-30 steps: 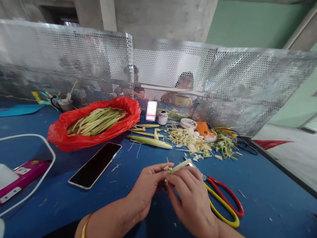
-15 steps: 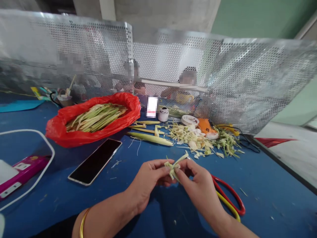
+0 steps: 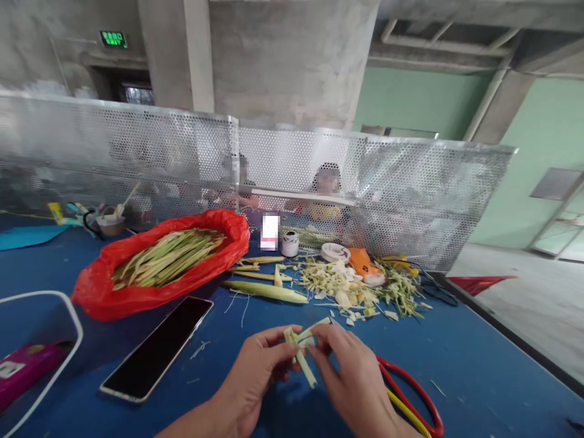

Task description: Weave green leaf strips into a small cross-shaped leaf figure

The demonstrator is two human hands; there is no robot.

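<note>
My left hand (image 3: 255,380) and my right hand (image 3: 353,383) meet low in the middle of the view, over the blue table (image 3: 460,359). Both pinch one small folded piece of pale green leaf strips (image 3: 298,347). One strip end points down toward me, another up to the right. Red and yellow handled scissors (image 3: 413,398) lie on the table just right of my right hand. A black phone (image 3: 157,348) lies face up to the left of my left hand.
A red plastic bag (image 3: 150,277) holds several long green strips. Whole stalks (image 3: 264,291) and a heap of cuttings (image 3: 353,286) lie behind my hands. A perforated metal screen (image 3: 410,182) backs the table, with other people behind it. A white cable (image 3: 68,316) and pink object (image 3: 27,365) sit far left.
The camera has tilted up, so hands and table sit lower in view. My fingers have kept working the leaf piece; a strip end now hangs downward between them.
</note>
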